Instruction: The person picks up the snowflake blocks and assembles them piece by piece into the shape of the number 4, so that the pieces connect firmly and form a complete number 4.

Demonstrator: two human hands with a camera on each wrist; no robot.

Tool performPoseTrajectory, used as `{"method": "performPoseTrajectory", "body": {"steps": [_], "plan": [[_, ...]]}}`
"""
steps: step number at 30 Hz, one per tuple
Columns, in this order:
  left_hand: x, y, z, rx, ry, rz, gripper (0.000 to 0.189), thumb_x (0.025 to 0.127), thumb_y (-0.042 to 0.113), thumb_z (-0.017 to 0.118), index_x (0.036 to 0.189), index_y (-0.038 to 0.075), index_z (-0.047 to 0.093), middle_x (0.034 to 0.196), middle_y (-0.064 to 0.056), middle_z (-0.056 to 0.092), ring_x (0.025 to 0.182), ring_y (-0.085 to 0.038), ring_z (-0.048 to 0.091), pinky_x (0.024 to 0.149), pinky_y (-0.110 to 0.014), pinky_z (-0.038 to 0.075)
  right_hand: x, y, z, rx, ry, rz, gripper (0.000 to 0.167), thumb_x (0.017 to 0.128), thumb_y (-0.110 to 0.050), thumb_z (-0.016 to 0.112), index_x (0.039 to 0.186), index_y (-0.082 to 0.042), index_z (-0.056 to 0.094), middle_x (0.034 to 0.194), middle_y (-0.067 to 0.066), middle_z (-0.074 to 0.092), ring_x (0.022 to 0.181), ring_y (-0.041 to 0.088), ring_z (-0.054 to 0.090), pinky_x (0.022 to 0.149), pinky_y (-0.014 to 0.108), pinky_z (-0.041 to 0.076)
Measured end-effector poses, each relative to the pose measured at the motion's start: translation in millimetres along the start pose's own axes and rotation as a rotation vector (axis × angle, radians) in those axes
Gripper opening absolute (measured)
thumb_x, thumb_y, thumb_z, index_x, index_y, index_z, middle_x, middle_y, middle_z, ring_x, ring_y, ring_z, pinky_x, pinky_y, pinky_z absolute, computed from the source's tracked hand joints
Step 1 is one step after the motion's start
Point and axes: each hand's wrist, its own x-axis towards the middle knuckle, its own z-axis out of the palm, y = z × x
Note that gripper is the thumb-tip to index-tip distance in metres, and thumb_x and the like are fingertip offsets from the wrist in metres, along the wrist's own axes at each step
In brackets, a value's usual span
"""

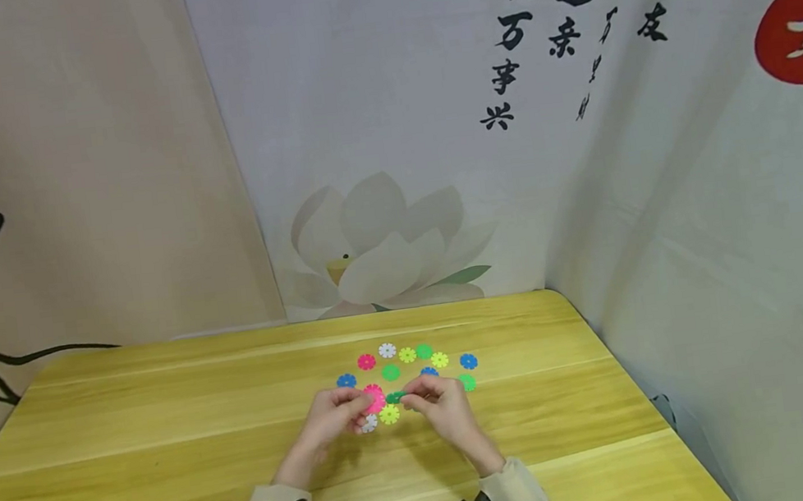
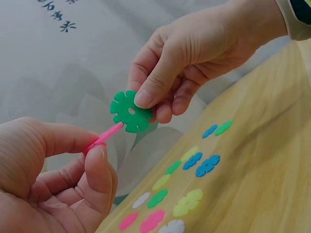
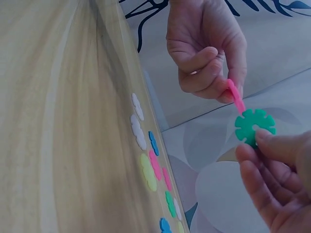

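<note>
My left hand (image 1: 329, 413) pinches a pink slotted plastic snowflake disc (image 2: 104, 137) between thumb and fingers. It is seen nearly edge-on in the left wrist view. Opposite, my right hand (image 1: 445, 409) grips a green snowflake disc (image 2: 125, 112) by its edge, thumb across its face near the centre hole. Both wrist views show the pink disc's edge meeting the green disc's notched rim, the two discs at an angle to each other. How deep the edge sits in a notch cannot be told. The fingertips cover part of each disc.
Several loose snowflake discs lie flat on the wooden table (image 1: 170, 442) beyond and under the hands, among them a blue disc (image 1: 469, 361), a white disc (image 1: 386, 350) and a yellow disc (image 1: 389, 415). A printed curtain (image 1: 387, 120) hangs behind the table.
</note>
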Motion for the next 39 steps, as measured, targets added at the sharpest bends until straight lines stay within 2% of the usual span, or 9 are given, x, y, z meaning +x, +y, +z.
{"method": "performPoseTrajectory", "body": {"steps": [7, 14, 21, 27, 33, 39], "plan": [[-1.5, 1.4, -0.8, 0.001, -0.026, -0.013, 0.017, 0.089, 0.009, 0.061, 0.09, -0.008, 0.063, 0.064, 0.0, 0.055, 0.056, -0.008, 0.05, 0.048, -0.016, 0.047, -1.1, 0.8, 1.6, 0.018, 0.046, -0.075, 0.001, 0.08, 0.011, 0.065, 0.081, 0.011, 0.064, 0.074, 0.022, 0.066, 0.066, 0.036, 0.065, 0.058, 0.024, 0.057], [-1.0, 0.0, -1.3, -0.019, -0.034, -0.029, 0.016, 0.09, 0.01, 0.061, 0.087, -0.006, 0.062, 0.066, -0.001, 0.054, 0.056, -0.009, 0.049, 0.048, -0.016, 0.046, -1.5, 3.9, 3.8, 0.068, 0.07, -0.059, 0.009, 0.079, 0.014, 0.064, 0.081, 0.006, 0.066, 0.074, 0.023, 0.066, 0.066, 0.038, 0.064, 0.059, 0.024, 0.057], [-2.1, 0.6, -1.4, -0.007, -0.027, -0.026, 0.017, 0.089, 0.01, 0.061, 0.087, -0.006, 0.061, 0.067, -0.002, 0.054, 0.057, -0.009, 0.05, 0.048, -0.016, 0.045, -1.5, 7.3, 5.3, 0.085, 0.068, -0.096, 0.004, 0.079, 0.014, 0.064, 0.081, 0.011, 0.064, 0.074, 0.027, 0.065, 0.065, 0.041, 0.063, 0.06, 0.028, 0.058], [-1.6, 0.4, -1.5, -0.01, -0.021, -0.04, 0.017, 0.089, 0.01, 0.061, 0.089, -0.007, 0.062, 0.068, -0.002, 0.055, 0.057, -0.01, 0.049, 0.048, -0.015, 0.045, -0.8, 6.7, 5.4, 0.084, 0.05, -0.088, 0.002, 0.08, 0.013, 0.064, 0.082, 0.012, 0.063, 0.075, 0.029, 0.064, 0.066, 0.043, 0.062, 0.06, 0.031, 0.059], [-0.8, -0.1, -1.8, -0.012, -0.021, -0.029, 0.016, 0.088, 0.009, 0.059, 0.088, -0.007, 0.062, 0.066, -0.002, 0.054, 0.056, -0.01, 0.049, 0.047, -0.015, 0.045, -0.4, 2.7, 4.9, 0.025, 0.039, -0.094, 0.004, 0.08, 0.011, 0.065, 0.083, 0.013, 0.063, 0.073, 0.026, 0.064, 0.063, 0.04, 0.062, 0.056, 0.035, 0.058], [-0.9, -1.3, -1.7, -0.008, -0.016, -0.035, 0.015, 0.088, 0.009, 0.06, 0.085, -0.006, 0.061, 0.064, -0.002, 0.053, 0.055, -0.01, 0.049, 0.047, -0.016, 0.045, 0.0, 0.9, 5.2, -0.089, 0.042, -0.194, 0.006, 0.078, 0.012, 0.067, 0.082, 0.009, 0.065, 0.072, 0.019, 0.066, 0.058, 0.033, 0.061, 0.053, 0.028, 0.056]]}}
